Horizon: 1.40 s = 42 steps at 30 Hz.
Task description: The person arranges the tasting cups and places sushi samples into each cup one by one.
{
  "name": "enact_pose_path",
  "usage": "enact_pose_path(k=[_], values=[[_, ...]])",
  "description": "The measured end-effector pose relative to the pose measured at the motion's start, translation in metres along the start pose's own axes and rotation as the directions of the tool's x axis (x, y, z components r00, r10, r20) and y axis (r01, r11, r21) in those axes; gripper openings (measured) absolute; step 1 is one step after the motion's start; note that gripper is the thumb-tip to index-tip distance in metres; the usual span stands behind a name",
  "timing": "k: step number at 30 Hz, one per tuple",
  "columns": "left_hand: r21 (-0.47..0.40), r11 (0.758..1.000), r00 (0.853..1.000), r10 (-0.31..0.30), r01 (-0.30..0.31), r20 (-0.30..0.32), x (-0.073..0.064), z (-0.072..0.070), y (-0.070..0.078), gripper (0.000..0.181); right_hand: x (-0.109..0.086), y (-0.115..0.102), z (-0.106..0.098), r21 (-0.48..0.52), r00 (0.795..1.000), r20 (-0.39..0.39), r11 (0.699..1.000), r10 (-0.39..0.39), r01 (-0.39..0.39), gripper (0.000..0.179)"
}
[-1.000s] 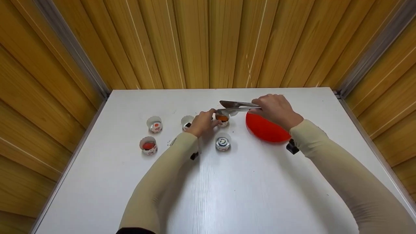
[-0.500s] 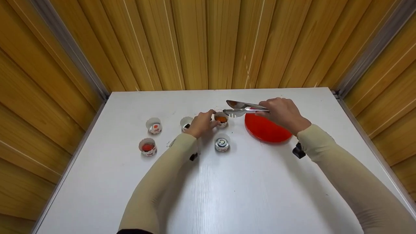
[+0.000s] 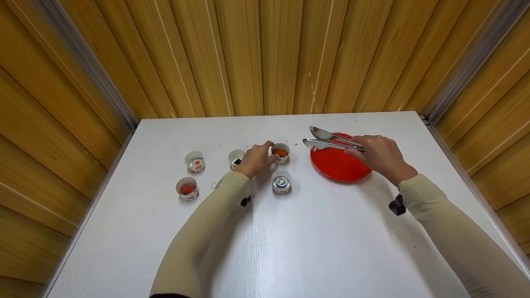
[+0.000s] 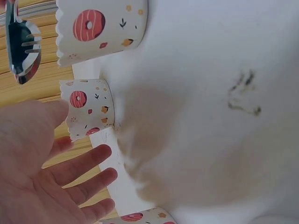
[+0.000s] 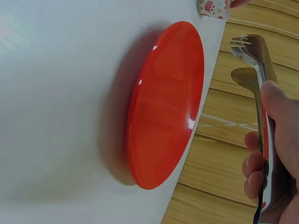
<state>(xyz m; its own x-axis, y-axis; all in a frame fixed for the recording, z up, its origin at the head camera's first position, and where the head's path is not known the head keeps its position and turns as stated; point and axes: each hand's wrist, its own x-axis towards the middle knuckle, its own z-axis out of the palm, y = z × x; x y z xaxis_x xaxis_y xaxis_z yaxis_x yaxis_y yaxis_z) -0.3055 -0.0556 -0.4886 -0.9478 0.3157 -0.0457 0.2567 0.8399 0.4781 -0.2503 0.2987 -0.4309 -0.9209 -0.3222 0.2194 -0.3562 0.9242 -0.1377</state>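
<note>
My left hand (image 3: pixel 256 159) holds a white paper baking cup (image 4: pixel 91 107) with a donut print between thumb and index finger. The other fingers spread loosely beside it. Something orange lies inside that cup in the head view. My right hand (image 3: pixel 381 156) grips metal serving tongs (image 3: pixel 333 140), one side spoon-like, the other fork-like. Their tips stand apart with nothing between them, above the far left part of a red plate (image 3: pixel 341 167). In the right wrist view, fingers wrap the tongs (image 5: pixel 266 126) beside the red plate (image 5: pixel 168 107).
A cup with a round white-and-dark piece (image 3: pixel 282 182) stands in front of the held cup. Further left are a cup with a black piece (image 3: pixel 237 159), a cup with an orange-and-white piece (image 3: pixel 195 162) and a cup with a red piece (image 3: pixel 187 189). Wooden panels (image 3: pixel 248 58) bound the white table.
My right hand has drawn the tongs right and slightly nearer, away from the orange-filled cup to above the plate. My left hand has stayed at that cup.
</note>
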Motion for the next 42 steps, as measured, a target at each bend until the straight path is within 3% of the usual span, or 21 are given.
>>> enact_pose_path(k=[17,42], values=[[-0.001,1.0,1.0,0.013,-0.013,0.0,-0.003,0.0,-0.001,0.051,-0.042,0.033,0.015,0.078,0.996,-0.019,0.994,0.084,-0.083,0.049],[-0.002,1.0,1.0,-0.001,0.001,0.023,-0.002,0.002,-0.002,0.055,-0.088,0.064,0.033,0.161,0.973,0.031,0.959,0.23,-0.232,0.036]])
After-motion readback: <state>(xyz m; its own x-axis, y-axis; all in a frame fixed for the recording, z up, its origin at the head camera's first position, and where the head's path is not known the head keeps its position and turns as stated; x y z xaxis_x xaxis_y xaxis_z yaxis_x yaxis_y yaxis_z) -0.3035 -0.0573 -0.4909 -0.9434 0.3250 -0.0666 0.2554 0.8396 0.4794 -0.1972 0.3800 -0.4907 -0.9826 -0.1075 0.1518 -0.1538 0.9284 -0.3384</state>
